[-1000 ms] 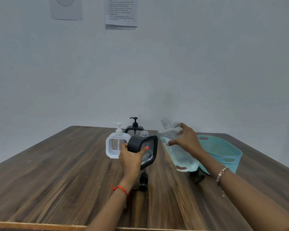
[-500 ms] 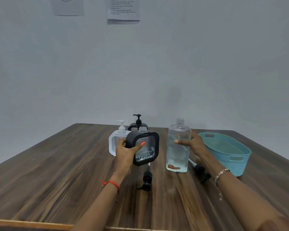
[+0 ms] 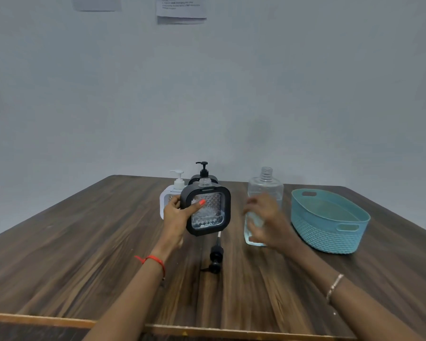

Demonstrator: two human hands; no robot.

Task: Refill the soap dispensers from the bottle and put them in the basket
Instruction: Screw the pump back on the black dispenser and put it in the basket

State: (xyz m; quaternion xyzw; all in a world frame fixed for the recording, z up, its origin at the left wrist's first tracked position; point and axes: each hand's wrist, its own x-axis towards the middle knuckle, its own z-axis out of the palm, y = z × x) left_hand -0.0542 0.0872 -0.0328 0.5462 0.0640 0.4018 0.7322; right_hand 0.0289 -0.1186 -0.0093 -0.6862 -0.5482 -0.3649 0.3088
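Black soap dispenser [image 3: 208, 210] held at frame centre
Left grip [image 3: 176, 217] clasps its frame (thumb across the glass); right grip [image 3: 266, 220], blurred, fingers spread before the upright bottle [image 3: 266, 185].

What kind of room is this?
Probably a plain workroom or test room, not a bathroom: a bare grey wall with printed paper sheets stuck up, and one dark wooden table.

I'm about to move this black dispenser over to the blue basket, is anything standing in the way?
Yes. The clear refill bottle stands upright on the table between the black dispenser in your left hand and the basket, with your right hand, blurred, in front of it.
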